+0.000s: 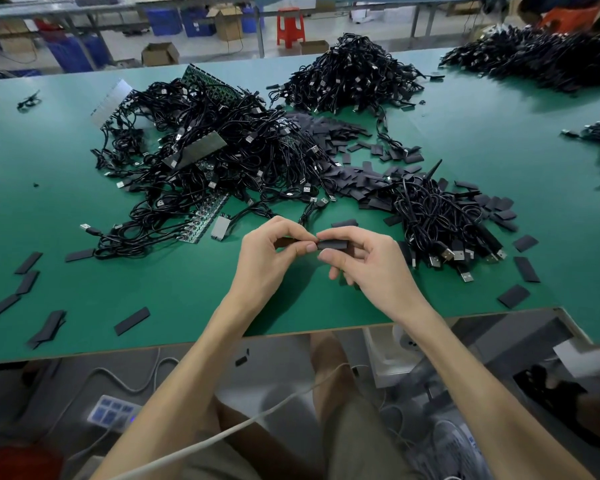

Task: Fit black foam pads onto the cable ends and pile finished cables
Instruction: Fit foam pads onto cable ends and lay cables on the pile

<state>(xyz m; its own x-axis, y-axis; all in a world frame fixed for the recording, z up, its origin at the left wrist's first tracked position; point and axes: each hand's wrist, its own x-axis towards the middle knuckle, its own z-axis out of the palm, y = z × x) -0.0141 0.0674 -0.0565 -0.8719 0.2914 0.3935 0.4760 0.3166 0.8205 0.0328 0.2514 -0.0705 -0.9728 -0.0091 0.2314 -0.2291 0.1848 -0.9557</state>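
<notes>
— What do we have underneath it all?
— We have a green table [118, 299], and its near edge shows a thin pale strip.
— And past its far edge?
— We see a red stool [290, 26] on the floor. An open cardboard box [160, 54] sits to its left, and blue crates [181, 20] stand further back.
— We also spot a green circuit board panel [219, 85] lying toward the back of the table.
— Yes, and a strip of small boards [205, 220] lies nearer us.
— Below the table edge?
— We make out a white cord [222, 434] crossing khaki shorts [354, 441]. There is a pale keypad [113, 412] with blue keys on the floor at left, and a grey shoe [454, 448] at right.
</notes>
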